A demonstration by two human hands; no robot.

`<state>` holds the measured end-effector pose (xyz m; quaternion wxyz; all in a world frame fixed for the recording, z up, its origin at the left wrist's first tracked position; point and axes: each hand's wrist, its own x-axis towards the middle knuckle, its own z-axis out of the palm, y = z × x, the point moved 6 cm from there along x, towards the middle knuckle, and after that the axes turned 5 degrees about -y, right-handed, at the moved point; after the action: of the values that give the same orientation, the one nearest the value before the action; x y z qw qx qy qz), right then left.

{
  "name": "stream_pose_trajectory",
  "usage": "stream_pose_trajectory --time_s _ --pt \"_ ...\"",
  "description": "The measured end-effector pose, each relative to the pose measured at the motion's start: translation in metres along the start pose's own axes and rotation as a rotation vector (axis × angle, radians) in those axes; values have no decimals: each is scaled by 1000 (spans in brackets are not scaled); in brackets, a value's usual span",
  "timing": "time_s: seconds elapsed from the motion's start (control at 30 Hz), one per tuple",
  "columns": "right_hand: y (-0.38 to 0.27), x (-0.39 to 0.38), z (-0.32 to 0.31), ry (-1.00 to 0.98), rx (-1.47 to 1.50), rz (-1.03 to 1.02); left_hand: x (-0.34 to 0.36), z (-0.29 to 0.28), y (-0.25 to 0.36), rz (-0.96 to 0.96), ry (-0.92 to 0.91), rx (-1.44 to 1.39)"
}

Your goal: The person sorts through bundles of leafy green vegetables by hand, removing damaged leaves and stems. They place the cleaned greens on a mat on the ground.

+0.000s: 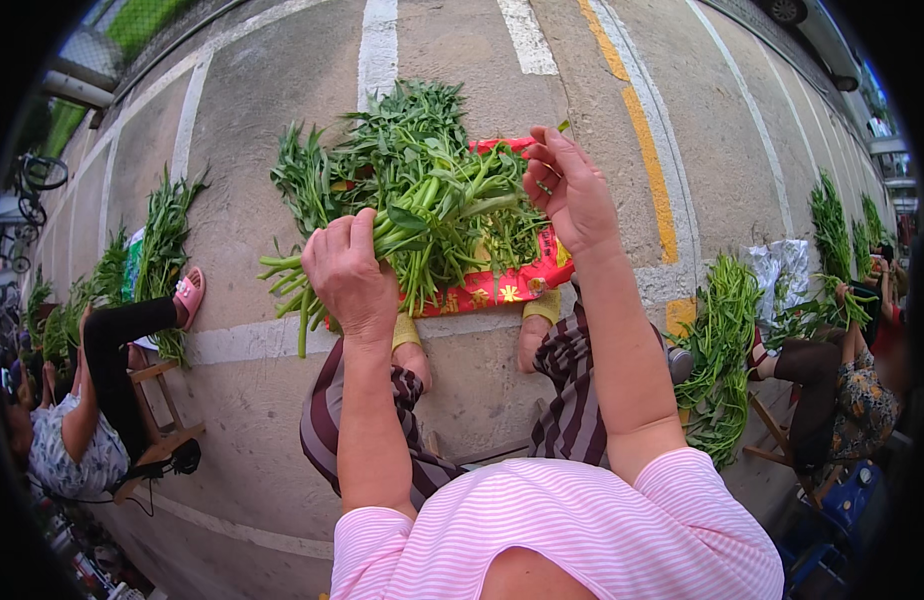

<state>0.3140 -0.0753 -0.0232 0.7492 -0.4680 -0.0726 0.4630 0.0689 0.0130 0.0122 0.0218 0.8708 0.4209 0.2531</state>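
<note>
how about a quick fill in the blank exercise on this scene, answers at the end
The left hand holds a bunch coloured ____.
The right hand is ____ in the picture than the left hand, not lower.
The sheet under the greens is mostly ____.
The shirt has white and ____ stripes.

Missing words: green; higher; red; pink

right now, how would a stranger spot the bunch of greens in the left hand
From the pink-striped shirt at the bottom centre, follow the left forearm up to the left hand. The bunch of greens is in its grip, stem ends poking out to the left. Unlike the leafy pile just beyond it, this bunch is held.
</note>
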Motion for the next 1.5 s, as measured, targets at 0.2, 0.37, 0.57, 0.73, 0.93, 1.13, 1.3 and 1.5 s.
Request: stream_pose_trajectory --time_s 0.2,0.37,0.57,0.73,0.93,1.13,1.3,1.5 --pt "5 0 3 -155 -1044 59 1 -8 -17 -118 76 61" --pt "47 -17 1 -402 -1895 231 1 -7 -27 -191 110 91" --pt "85 -49 58 -618 -706 447 1 -2 -14 -263 130 -3" --pt "78 -21 50 -338 106 392 -9 20 44 -42 9 10" --pt "75 -2 14 -86 120 188 -30 43 85 65 -227 -296" --pt "51 3 9 -117 6 192 -13 36 73 -46 -480 -1029" --pt "40 -17 36 -310 -56 305 -8 51 17 -592 -345 -1549" --pt "57 -36 53 -499 -48 428 -4 48 18 -501 -386 -1614"
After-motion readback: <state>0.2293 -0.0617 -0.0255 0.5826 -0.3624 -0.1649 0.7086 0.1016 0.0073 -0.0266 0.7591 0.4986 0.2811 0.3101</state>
